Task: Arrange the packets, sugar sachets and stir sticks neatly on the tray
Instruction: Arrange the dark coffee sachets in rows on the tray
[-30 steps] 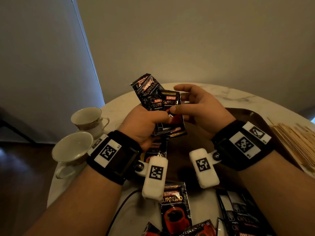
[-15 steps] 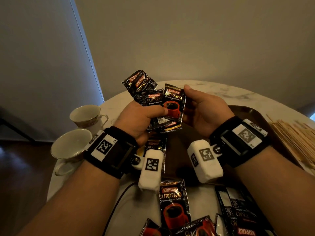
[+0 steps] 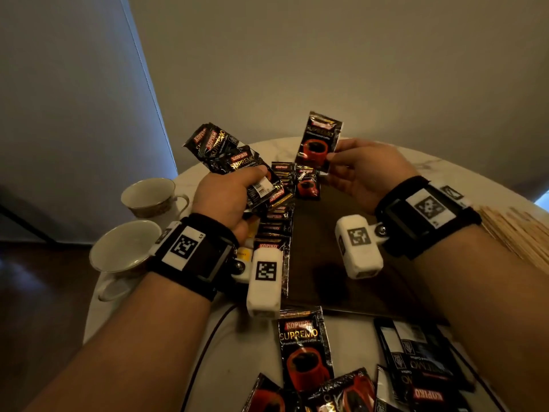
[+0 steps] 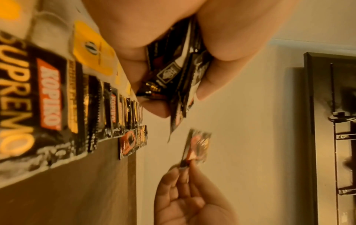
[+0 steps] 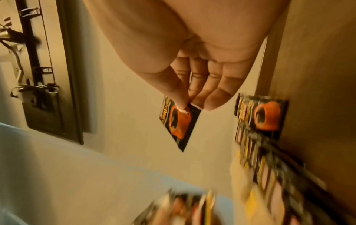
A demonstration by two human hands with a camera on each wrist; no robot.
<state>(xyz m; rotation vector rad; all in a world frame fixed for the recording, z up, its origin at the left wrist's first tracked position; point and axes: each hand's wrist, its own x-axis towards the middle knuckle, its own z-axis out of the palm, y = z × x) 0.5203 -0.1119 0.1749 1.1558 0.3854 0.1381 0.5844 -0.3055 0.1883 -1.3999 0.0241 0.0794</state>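
- While the left hand [image 3: 228,194] grips a fanned bunch [image 3: 230,162] of black coffee packets above the table [image 3: 445,171], its fingers curl round their lower ends, thumb on top.
- Right hand [image 3: 365,171] pinches a single packet [image 3: 319,141] by its lower edge between thumb and fingertips [image 5: 213,103], holding it upright and apart from the bunch.
- Below the hands a dark tray [image 3: 341,239] carries a row [image 3: 274,221] of overlapping packets along its left side, with one more packet [image 3: 307,184] lying at the row's far end.
- Yellow sachets [image 4: 94,50] lie just left of that row.
- Loose packets [image 3: 304,349] lie scattered on the table nearer the person.
- Stir sticks [image 3: 517,230] lie in a pile right of the tray.
- Two cups [image 3: 148,194] stand at the table's left edge.
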